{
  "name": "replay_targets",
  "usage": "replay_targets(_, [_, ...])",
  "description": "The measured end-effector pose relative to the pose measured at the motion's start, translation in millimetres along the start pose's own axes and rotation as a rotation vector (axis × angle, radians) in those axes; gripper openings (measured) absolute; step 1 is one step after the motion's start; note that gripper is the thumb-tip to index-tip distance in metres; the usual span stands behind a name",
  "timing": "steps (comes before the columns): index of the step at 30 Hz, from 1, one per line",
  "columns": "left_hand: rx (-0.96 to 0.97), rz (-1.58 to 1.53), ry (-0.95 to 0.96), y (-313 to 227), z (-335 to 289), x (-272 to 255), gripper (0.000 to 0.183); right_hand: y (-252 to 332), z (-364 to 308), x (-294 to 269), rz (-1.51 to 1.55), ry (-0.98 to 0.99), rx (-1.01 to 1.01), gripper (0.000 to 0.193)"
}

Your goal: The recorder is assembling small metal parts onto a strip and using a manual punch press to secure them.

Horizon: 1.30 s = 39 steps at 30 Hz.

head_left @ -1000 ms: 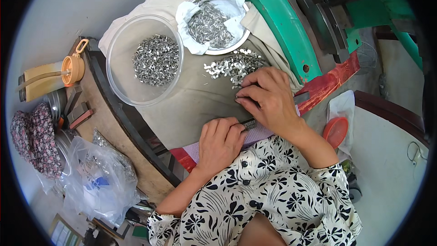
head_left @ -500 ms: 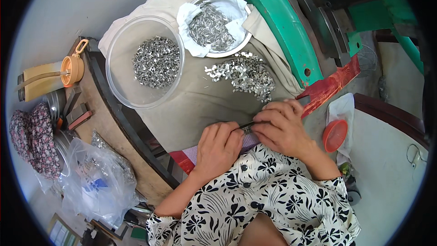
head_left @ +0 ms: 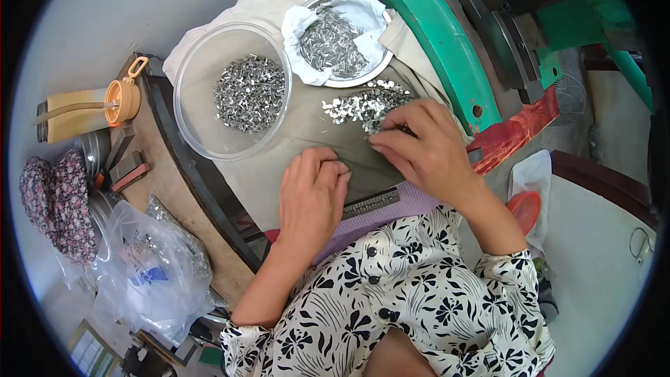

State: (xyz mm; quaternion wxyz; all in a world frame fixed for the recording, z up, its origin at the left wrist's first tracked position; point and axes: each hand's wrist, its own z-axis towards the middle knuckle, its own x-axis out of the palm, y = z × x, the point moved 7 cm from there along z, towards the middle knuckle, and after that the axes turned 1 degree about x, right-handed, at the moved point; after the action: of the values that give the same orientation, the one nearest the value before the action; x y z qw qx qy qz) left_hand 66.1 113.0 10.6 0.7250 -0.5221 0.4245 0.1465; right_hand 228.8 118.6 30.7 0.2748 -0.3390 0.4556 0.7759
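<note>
My right hand is over the near edge of a pile of small flat silvery metal pieces, its thumb and fingers pinched together. A bit of something dark shows among its fingers; what it is, I cannot make out. Left of it, my left hand rests on the grey-green cloth, fingers curled in and thumb against them. Whatever those fingers may hold is hidden. Between my hands and my shirt, a dark metal strip with a row of marks or slots lies on a purple pad.
A clear round tub of short metal pieces stands at the left. Behind the pile is a metal bowl lined with white cloth, holding thin metal pins. A green machine frame borders the right. A plastic bag sits lower left.
Both hands have come away from the dark strip, which now shows. My right hand has moved forward to the pile; my left has shifted left and forward. The view has shifted slightly.
</note>
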Motion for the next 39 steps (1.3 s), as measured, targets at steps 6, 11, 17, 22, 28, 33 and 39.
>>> replay_targets(6, [-0.053, -0.053, 0.013, -1, 3, -2, 0.018, 7, 16, 12, -0.088, 0.133, -0.057, 0.013])
replay_targets(11, [-0.037, -0.013, -0.033, -2, 1, 1, 0.016, 8, 16, 8, -0.102, 0.123, -0.027, 0.011])
replay_targets(17, [0.001, 0.044, -0.062, -13, -8, -4, 0.016, 11, 17, 7, -0.139, 0.116, 0.043, 0.009])
replay_targets(22, [0.096, -0.1, 0.006, -27, -23, 7, 0.02, 6, 20, 6, -0.107, 0.124, 0.055, 0.009])
replay_targets(28, [0.145, -0.08, 0.013, -31, -27, 16, 0.02, -1, 15, 9, 0.048, 0.15, 0.036, 0.012])
replay_targets(33, [0.122, -0.069, 0.012, -30, -32, 20, 0.017, 8, -7, -10, 0.123, 0.173, -0.012, 0.017])
replay_targets(39, [0.127, -0.091, 0.002, -31, -31, 20, 0.021, 18, -43, -9, 0.065, 0.219, -0.041, 0.018])
